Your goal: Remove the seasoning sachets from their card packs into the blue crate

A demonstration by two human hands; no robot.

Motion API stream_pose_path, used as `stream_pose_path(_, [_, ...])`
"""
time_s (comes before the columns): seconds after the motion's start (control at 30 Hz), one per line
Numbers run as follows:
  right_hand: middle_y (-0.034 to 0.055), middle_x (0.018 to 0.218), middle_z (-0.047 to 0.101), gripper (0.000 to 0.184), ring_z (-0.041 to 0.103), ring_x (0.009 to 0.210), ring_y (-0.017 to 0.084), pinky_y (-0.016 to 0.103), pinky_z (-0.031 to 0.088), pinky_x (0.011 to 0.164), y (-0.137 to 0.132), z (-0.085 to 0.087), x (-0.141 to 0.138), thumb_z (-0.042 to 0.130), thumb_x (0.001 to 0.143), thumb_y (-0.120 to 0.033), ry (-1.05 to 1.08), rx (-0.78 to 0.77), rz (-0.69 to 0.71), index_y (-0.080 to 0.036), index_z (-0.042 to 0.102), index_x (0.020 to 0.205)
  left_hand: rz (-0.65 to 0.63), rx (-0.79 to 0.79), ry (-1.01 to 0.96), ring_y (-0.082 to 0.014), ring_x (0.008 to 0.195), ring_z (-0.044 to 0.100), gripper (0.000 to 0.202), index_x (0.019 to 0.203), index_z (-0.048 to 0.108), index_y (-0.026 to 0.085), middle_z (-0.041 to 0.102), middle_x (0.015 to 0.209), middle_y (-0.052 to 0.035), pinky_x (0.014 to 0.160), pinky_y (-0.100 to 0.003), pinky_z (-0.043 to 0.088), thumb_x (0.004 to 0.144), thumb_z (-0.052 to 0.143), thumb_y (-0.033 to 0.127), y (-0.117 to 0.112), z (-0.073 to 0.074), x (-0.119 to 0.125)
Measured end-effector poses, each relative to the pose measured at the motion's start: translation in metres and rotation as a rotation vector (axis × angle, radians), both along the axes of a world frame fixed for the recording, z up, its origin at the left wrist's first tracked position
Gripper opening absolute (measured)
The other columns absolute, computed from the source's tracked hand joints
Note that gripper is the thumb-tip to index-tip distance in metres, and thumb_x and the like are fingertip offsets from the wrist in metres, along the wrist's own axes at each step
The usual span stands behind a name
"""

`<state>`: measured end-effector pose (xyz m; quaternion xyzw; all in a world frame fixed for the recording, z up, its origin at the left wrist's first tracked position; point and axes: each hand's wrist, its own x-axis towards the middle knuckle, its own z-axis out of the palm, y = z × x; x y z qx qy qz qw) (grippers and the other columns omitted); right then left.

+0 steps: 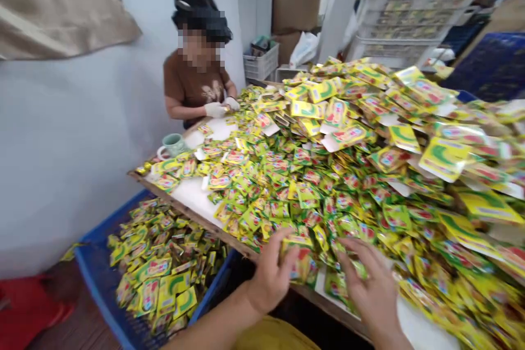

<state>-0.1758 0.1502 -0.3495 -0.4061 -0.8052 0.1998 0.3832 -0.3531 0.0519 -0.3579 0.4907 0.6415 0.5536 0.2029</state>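
My left hand (274, 270) is at the near table edge, with thumb and fingers round a small yellow printed box (301, 257) that has red and green on it. To its right, my right hand (371, 284) reaches over small green-and-yellow packets (336, 284), fingers apart; a packet shows between thumb and fingers, and I cannot see a grip on it. A large heap of shiny little packets (287, 175) covers the table in front of both hands. Flat yellow boxes (445, 158), some with open white flaps, lie on top towards the right.
Left below the table stands a blue crate (98, 290) holding yellow boxes. A green mug (173, 145) is near the table's far left corner. Across the table, a person in a brown shirt (184, 82) and white gloves handles something small. A white rack (418, 16) stands behind.
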Motion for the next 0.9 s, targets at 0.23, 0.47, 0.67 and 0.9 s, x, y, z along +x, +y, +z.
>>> stream_pose_path(0.23, [0.0146,0.149,0.035,0.066,0.017,0.138,0.042,0.070,0.001,0.106,-0.011,0.023,-0.185,0.070,0.072,-0.028,-0.712,0.177,0.553,-0.021,0.049,0.134,1.039,-0.318,0.227,-0.0292,0.101,0.058,0.046,0.123,0.051,0.016,0.059,0.112,-0.0117,0.092,-0.047,0.046,0.087,0.044,0.044,-0.128,-0.030,-0.189])
stream_pose_path(0.47, [0.0122,0.121,0.057,0.043,0.040,0.123,0.034,0.069,0.010,0.103,0.039,0.014,-0.153,0.070,0.073,-0.022,-0.784,0.221,0.363,-0.023,0.059,0.115,1.177,-0.578,0.374,-0.0446,0.125,0.039,0.085,0.140,0.033,0.002,0.047,0.128,-0.0267,0.100,-0.059,0.037,0.076,0.055,0.055,-0.164,-0.067,-0.237])
stream_pose_path(0.67, [0.0062,0.105,0.060,0.032,0.049,0.106,0.029,0.050,0.031,0.092,0.055,0.017,-0.069,0.072,0.073,-0.022,-0.746,0.319,0.256,-0.026,0.063,0.103,0.613,-0.138,0.526,-0.0271,0.129,0.041,0.065,0.143,0.032,0.018,0.045,0.135,-0.0160,0.108,-0.043,0.035,0.088,0.052,0.045,-0.023,-0.020,-0.181])
stream_pose_path(0.9, [0.0097,0.095,0.057,0.025,0.049,0.092,0.027,0.038,0.041,0.077,0.088,-0.007,0.032,0.063,0.078,-0.032,-0.558,0.329,-0.013,-0.018,0.061,0.099,0.508,-0.422,0.406,-0.0425,0.129,0.037,0.084,0.142,0.038,0.022,0.035,0.138,-0.0216,0.101,-0.055,0.035,0.071,0.067,0.057,0.085,-0.028,-0.097])
